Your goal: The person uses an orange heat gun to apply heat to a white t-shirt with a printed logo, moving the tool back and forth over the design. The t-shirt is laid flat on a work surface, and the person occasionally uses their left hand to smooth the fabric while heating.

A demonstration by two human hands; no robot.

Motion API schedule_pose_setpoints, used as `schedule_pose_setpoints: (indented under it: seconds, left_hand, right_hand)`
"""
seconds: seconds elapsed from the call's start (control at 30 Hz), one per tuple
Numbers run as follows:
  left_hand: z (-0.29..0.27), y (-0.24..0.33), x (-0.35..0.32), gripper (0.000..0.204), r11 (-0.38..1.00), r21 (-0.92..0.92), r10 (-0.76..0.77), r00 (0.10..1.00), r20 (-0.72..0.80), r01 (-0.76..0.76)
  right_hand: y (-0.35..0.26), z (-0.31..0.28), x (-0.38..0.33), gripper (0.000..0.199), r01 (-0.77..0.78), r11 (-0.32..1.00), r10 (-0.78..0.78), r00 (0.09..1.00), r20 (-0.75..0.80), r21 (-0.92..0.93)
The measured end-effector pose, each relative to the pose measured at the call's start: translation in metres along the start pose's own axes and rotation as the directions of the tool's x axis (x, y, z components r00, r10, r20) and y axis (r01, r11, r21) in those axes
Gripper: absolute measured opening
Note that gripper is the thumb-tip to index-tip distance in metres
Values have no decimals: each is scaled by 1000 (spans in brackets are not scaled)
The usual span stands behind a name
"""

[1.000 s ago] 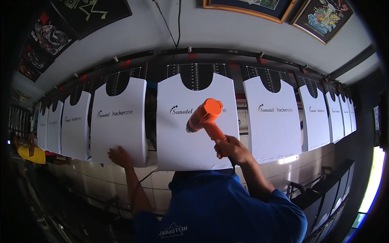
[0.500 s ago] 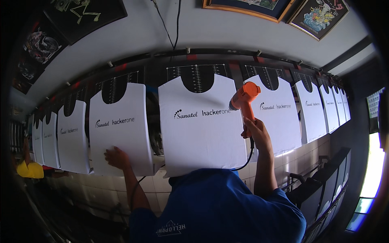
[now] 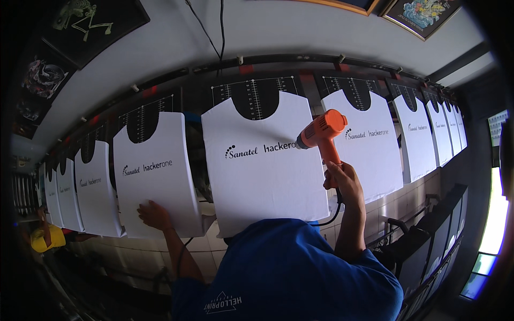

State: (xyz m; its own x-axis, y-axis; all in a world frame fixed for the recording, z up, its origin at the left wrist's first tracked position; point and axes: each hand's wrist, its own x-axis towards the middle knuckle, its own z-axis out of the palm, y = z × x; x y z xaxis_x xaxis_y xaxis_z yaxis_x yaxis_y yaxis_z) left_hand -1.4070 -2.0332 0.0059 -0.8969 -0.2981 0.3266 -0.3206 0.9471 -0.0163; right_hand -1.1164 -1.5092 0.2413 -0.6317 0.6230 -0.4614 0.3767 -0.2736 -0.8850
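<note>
My right hand [image 3: 345,179] is wrapped round the handle of an orange heat gun [image 3: 333,125]. The gun's dark nozzle points left over the right end of the dark print on a white T-shirt [image 3: 262,187] in the middle; I cannot tell how far above the cloth it is. My left hand [image 3: 154,215] lies with fingers spread on the lower part of another white printed T-shirt [image 3: 152,187] to the left. Both shirts are spread flat on black boards with ruler marks, which show at the necklines. From the heat gun's handle a black cord [image 3: 334,214] hangs down.
More white printed shirts, such as one on the right [image 3: 369,166], line both sides along a black rail [image 3: 294,61]. A person in yellow [image 3: 48,239] is at the far left. Dark equipment [image 3: 433,230] stands at the lower right. Framed pictures [image 3: 423,16] hang beyond the rail.
The heat gun has shifted slightly left relative to the middle shirt, and its nozzle now covers the print's end. My left hand stays on the left shirt. The whole view has moved a little.
</note>
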Motion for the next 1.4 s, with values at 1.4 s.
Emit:
schedule_pose_setpoints:
  seconds: [1.4]
  left_hand:
    - [-8, 3, 0, 59, 998, -65, -7, 1000, -13, 6]
  right_hand:
    - [-3, -6, -5, 31, -46, 999, 46, 999, -24, -25]
